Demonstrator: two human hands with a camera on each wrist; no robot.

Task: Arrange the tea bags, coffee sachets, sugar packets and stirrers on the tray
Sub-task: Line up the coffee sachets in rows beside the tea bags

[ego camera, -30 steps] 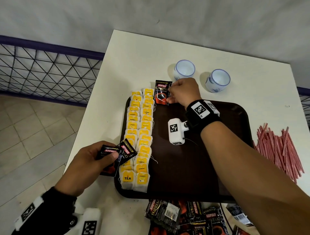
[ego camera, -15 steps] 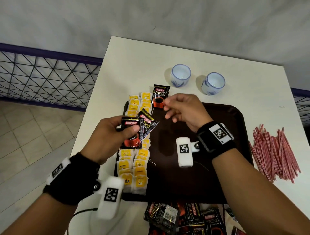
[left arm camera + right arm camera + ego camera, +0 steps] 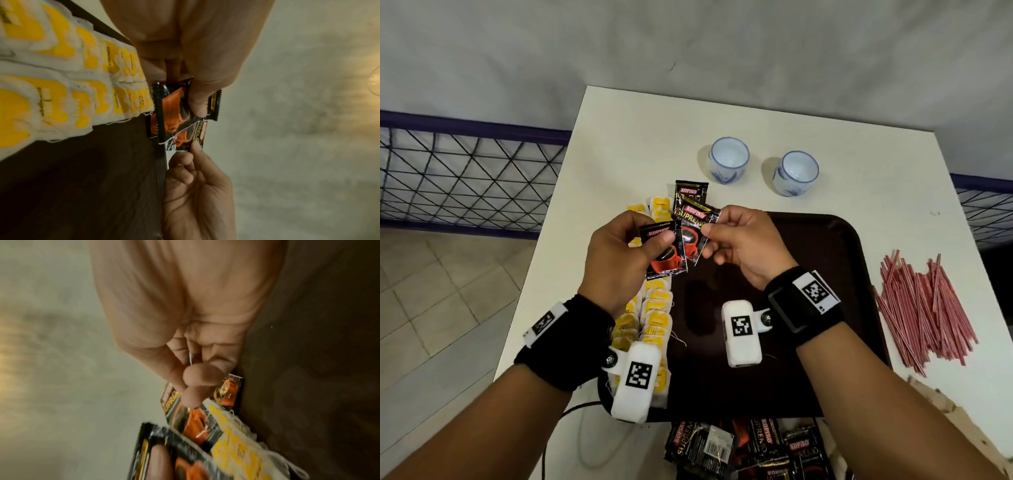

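Above the tray's left part my left hand (image 3: 654,246) grips black-and-red coffee sachets (image 3: 666,255), thumb on the front one (image 3: 174,110). My right hand (image 3: 710,231) pinches the edge of the rearmost sachet (image 3: 697,222) of that bunch, which the left wrist view (image 3: 194,138) also shows. Another coffee sachet (image 3: 690,192) lies flat at the far edge of the brown tray (image 3: 825,308). Yellow-labelled tea bags (image 3: 655,308) fill two columns along the tray's left side, partly hidden by my left hand. Red stirrers (image 3: 924,308) lie heaped on the table right of the tray.
Two small white-and-blue cups (image 3: 728,159) (image 3: 795,173) stand on the white table beyond the tray. A pile of coffee sachets (image 3: 750,448) lies at the near edge. The table's left edge drops to a tiled floor with a wire fence (image 3: 465,178).
My left hand rose from the tray's near left corner, bringing its sachets up. My right hand left the sachet laid at the far edge, drew back, and now pinches one of the held sachets.
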